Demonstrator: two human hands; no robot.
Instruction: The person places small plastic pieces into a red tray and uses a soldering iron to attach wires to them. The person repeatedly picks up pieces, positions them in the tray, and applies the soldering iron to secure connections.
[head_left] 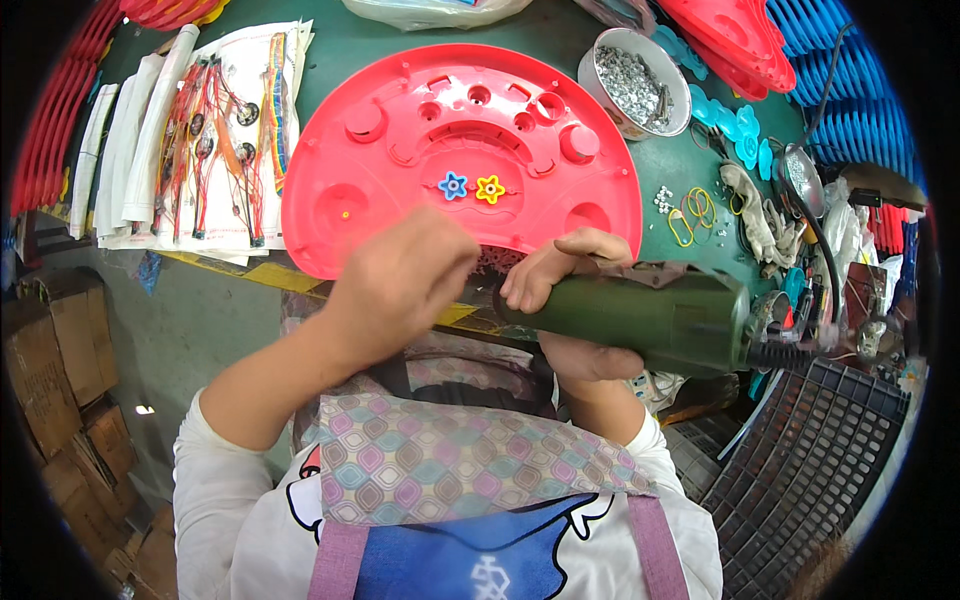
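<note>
My right hand [560,280] is wrapped round the dark green body of an electric screwdriver [650,315], held nearly level, its cord end to the right and its front end to the left. Just left of that front end is my left hand [410,270], slightly blurred, with curled fingers pinched together; what they hold, if anything, is hidden. Beyond both hands a red half-round plastic panel [350,200] lies on the table, its moulded posts and recesses facing up. A blue star-shaped piece [453,186] and a yellow star-shaped piece [490,189] sit side by side at its middle.
A white bowl of small metal screws [635,85] stands behind the panel at right, near light-blue plastic parts [745,135]. Wired electronic parts [210,150] lie on white sheets at left. Stacked blue parts [860,120] and a black crate [810,450] are at right.
</note>
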